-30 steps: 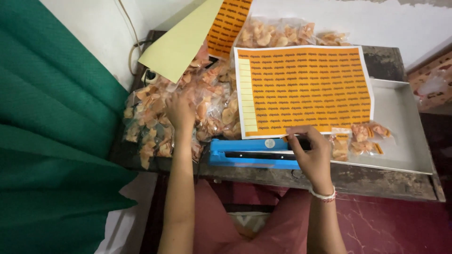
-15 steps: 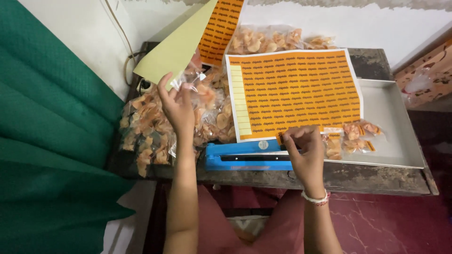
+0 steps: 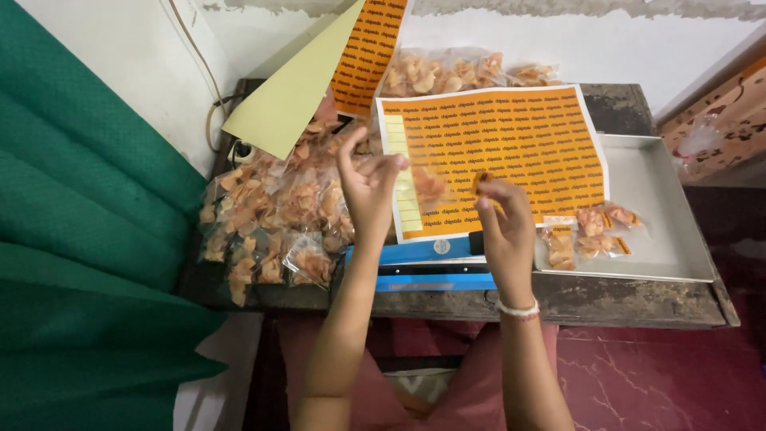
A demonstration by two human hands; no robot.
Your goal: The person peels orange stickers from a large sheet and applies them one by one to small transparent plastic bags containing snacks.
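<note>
My left hand [image 3: 369, 185] holds up a small clear packet of orange snacks [image 3: 427, 185] above the table. My right hand [image 3: 501, 214] pinches a small orange sticker [image 3: 479, 182] beside that packet. Both hands hover over the front edge of a white sheet of orange stickers [image 3: 511, 148]. A blue heat sealer [image 3: 423, 267] lies at the table's front edge, just below my wrists. A heap of clear snack packets [image 3: 275, 215] lies to the left of my left hand.
A grey metal tray [image 3: 666, 215] at the right holds a few labelled snack packets [image 3: 594, 235]. A second sticker sheet with a pale yellow back [image 3: 307, 80] leans against the white wall. More packets [image 3: 455, 72] lie at the back. A green cloth [image 3: 72, 239] hangs at the left.
My left hand has lifted a packet off the heap and brought it towards the middle. My right hand has left the sealer, rising with a sticker in its fingers.
</note>
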